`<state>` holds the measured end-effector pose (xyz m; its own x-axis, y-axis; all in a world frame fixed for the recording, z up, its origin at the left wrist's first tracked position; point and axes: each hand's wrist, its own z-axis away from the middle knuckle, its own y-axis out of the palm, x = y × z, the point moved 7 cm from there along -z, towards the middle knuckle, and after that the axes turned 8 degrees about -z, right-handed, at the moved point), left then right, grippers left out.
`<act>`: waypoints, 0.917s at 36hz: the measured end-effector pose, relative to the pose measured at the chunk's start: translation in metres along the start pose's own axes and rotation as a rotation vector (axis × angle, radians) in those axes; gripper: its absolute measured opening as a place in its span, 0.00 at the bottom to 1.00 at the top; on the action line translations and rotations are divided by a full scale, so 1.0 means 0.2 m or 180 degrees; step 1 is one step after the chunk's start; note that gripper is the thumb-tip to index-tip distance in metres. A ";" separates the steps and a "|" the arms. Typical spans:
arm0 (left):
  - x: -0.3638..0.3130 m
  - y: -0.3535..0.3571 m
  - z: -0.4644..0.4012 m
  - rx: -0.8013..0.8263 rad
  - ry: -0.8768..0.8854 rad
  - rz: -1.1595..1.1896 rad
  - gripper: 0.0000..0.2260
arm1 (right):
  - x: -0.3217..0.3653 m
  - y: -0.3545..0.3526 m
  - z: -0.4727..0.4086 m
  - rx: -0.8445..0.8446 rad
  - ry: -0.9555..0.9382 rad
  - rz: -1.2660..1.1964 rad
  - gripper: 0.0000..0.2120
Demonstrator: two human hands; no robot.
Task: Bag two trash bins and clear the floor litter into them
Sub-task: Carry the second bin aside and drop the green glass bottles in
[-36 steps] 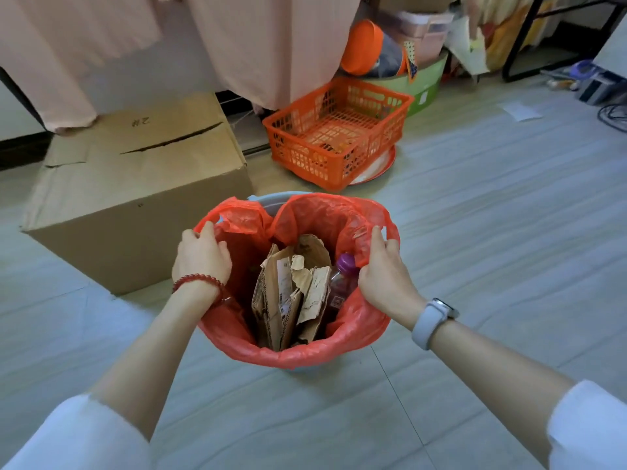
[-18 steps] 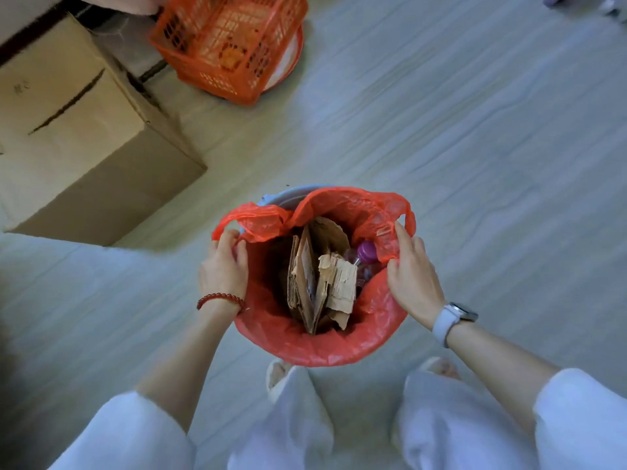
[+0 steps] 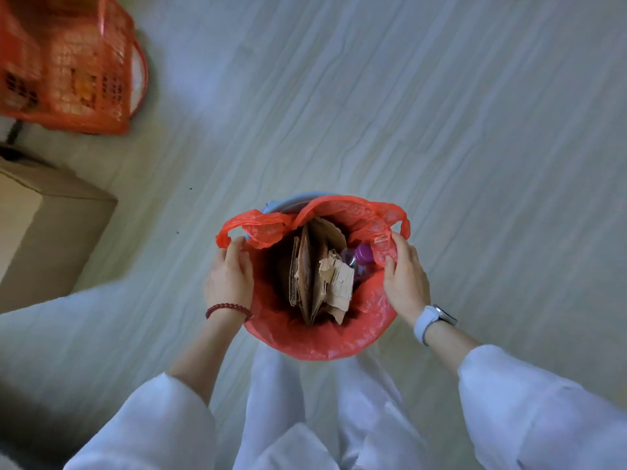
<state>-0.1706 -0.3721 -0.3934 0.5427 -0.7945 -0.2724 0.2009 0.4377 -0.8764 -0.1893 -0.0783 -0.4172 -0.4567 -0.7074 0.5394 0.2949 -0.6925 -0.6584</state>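
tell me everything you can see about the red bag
The red bag is thin, glossy, crinkled plastic lining a pale blue bin, whose rim shows only at the far side, where the bag has not been pulled over. Its edge folds outward over the near rim, and two loop handles stick out at the sides. The left hand and right hand each grip its edge. Inside stand cardboard pieces and a purple-capped bottle. It stands on the floor by the person's legs.

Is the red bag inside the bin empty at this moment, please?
No, the red bag holds torn cardboard and a purple-capped bottle.
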 end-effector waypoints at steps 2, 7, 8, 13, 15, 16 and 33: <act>-0.12 0.00 0.00 0.0112 0.0193 0.0007 0.14 | -0.06 -0.08 0.04 -0.0151 0.0227 -0.0052 0.21; -0.37 0.04 -0.03 0.0493 0.0695 -0.0110 0.15 | -0.20 -0.23 0.20 -0.0565 0.0643 -0.0357 0.22; -0.43 0.05 -0.03 0.0554 0.0847 -0.0145 0.15 | -0.23 -0.26 0.24 -0.0655 0.0728 -0.0419 0.22; -0.71 0.09 0.02 0.0821 0.1594 -0.0363 0.15 | -0.38 -0.33 0.48 -0.1222 0.1197 -0.0755 0.22; -0.82 0.12 0.08 0.0865 0.1904 -0.0514 0.15 | -0.45 -0.34 0.59 -0.1411 0.1435 -0.0936 0.22; -0.88 0.14 0.11 0.0899 0.2048 -0.0576 0.15 | -0.48 -0.34 0.65 -0.1495 0.1553 -0.1026 0.22; -1.56 0.68 1.64 0.1824 0.4784 -0.1863 0.15 | -1.13 -0.19 2.06 -0.3130 0.3612 -0.2527 0.22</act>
<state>-0.0459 0.0742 -0.2983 -0.8229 -0.4124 -0.3908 0.5052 -0.2165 -0.8354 0.2493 0.0498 -0.2975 -0.6797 0.4965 0.5399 -0.6793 -0.1484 -0.7187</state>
